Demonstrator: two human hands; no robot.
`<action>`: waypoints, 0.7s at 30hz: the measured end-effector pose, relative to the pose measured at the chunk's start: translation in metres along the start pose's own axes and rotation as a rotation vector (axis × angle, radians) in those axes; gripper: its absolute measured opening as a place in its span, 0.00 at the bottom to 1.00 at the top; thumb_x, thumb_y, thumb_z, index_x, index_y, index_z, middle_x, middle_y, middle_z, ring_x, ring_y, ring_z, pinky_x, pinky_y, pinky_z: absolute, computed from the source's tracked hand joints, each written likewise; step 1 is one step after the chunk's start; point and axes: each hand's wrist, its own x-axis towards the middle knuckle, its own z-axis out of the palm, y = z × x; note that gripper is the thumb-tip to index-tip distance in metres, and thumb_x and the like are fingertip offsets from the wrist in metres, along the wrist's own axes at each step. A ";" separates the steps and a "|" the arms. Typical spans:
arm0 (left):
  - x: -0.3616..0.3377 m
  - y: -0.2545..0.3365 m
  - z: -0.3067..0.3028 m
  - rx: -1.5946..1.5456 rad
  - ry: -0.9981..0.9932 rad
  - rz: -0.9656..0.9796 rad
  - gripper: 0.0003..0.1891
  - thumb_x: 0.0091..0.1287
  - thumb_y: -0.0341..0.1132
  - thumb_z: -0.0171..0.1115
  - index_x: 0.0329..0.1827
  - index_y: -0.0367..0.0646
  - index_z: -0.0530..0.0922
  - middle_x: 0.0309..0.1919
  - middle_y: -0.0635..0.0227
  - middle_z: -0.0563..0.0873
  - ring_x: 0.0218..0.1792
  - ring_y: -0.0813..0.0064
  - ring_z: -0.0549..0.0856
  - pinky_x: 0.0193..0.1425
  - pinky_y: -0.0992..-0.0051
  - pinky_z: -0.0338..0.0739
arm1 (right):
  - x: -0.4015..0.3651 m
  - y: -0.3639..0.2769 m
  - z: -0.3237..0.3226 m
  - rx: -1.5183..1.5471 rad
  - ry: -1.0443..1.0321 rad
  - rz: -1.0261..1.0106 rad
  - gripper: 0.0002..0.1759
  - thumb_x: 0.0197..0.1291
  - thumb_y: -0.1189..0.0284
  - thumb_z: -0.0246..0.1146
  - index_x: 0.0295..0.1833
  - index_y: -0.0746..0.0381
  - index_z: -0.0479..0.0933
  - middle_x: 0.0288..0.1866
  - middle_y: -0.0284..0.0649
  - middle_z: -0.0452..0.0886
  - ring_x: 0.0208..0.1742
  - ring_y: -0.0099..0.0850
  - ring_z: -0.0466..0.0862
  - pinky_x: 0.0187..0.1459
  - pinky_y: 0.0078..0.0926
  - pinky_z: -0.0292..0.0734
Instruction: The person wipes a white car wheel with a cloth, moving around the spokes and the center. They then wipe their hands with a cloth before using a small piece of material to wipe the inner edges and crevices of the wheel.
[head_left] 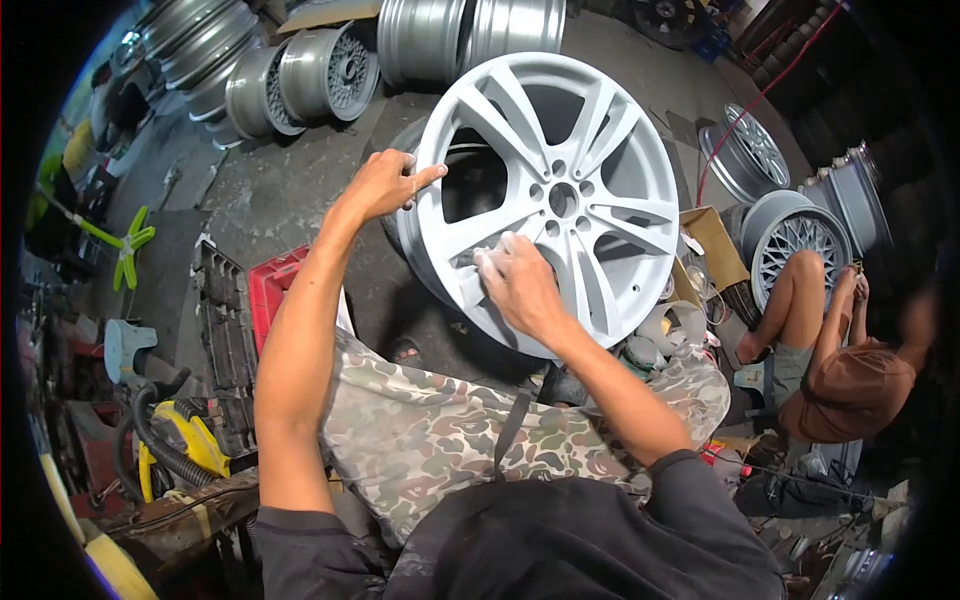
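A pale grey, matte alloy wheel rim [650, 210] with split spokes stands tilted in front of me, its face turned up toward the camera. My left hand [392, 185] is closed over the rim's upper left edge, index finger lying along the lip and the other fingers behind it. My right hand [522, 285] is at the lower left spokes, its fingers bent and whitened with dust. Under its fingertips is a small pale grey sheet that looks like sandpaper [468, 286], pressed against the rim. The fingers partly hide this sheet.
Several silver rims [330, 72] stand at the back, and more lie at the right, including a mesh-spoked rim [800, 250]. A person [850, 385] sits there. At the left are a red crate [275, 290], a green fan [128, 245] and a yellow machine [195, 440] with a hose.
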 end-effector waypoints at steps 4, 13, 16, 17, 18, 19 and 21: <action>-0.003 0.007 -0.004 -0.020 -0.010 -0.019 0.32 0.70 0.60 0.70 0.37 0.31 0.89 0.19 0.59 0.86 0.24 0.68 0.88 0.36 0.64 0.80 | 0.006 -0.006 0.037 -0.200 0.050 -0.020 0.14 0.69 0.67 0.63 0.39 0.67 0.87 0.45 0.50 0.76 0.49 0.47 0.75 0.50 0.46 0.70; 0.005 -0.001 -0.001 -0.016 0.029 0.022 0.33 0.70 0.59 0.70 0.35 0.27 0.88 0.20 0.55 0.87 0.24 0.65 0.90 0.36 0.63 0.82 | -0.002 -0.003 0.010 0.188 0.004 0.188 0.13 0.72 0.65 0.64 0.44 0.61 0.90 0.40 0.46 0.76 0.46 0.44 0.77 0.50 0.45 0.66; 0.004 0.001 0.003 0.012 0.036 0.039 0.33 0.70 0.59 0.70 0.35 0.26 0.88 0.20 0.53 0.87 0.24 0.63 0.90 0.36 0.62 0.82 | -0.004 -0.001 0.028 -0.149 0.146 0.057 0.13 0.71 0.66 0.65 0.39 0.61 0.89 0.40 0.46 0.77 0.46 0.42 0.76 0.46 0.45 0.64; 0.003 0.003 0.002 0.010 0.020 0.029 0.32 0.71 0.59 0.69 0.37 0.27 0.88 0.21 0.55 0.87 0.25 0.66 0.89 0.36 0.63 0.81 | -0.001 -0.006 0.039 -0.191 0.126 0.038 0.13 0.70 0.66 0.65 0.37 0.61 0.88 0.40 0.46 0.77 0.47 0.42 0.76 0.47 0.45 0.64; 0.002 0.003 0.001 0.008 0.006 0.015 0.32 0.72 0.59 0.68 0.40 0.29 0.88 0.22 0.56 0.87 0.26 0.69 0.88 0.35 0.63 0.80 | 0.002 -0.010 0.046 -0.232 0.104 0.017 0.13 0.70 0.66 0.65 0.36 0.61 0.88 0.41 0.46 0.78 0.47 0.42 0.76 0.48 0.45 0.64; 0.001 0.002 -0.001 0.010 0.009 0.014 0.32 0.72 0.59 0.68 0.40 0.29 0.88 0.22 0.56 0.87 0.26 0.69 0.88 0.35 0.63 0.80 | 0.003 -0.015 0.046 -0.175 0.172 0.011 0.14 0.71 0.66 0.64 0.35 0.63 0.87 0.39 0.48 0.77 0.44 0.44 0.77 0.47 0.45 0.66; 0.001 0.002 0.001 -0.012 -0.002 0.025 0.32 0.72 0.58 0.68 0.40 0.28 0.88 0.23 0.56 0.88 0.26 0.68 0.88 0.36 0.63 0.81 | 0.002 -0.010 0.035 0.068 0.104 0.085 0.14 0.71 0.66 0.63 0.37 0.63 0.87 0.37 0.48 0.76 0.42 0.44 0.78 0.45 0.45 0.68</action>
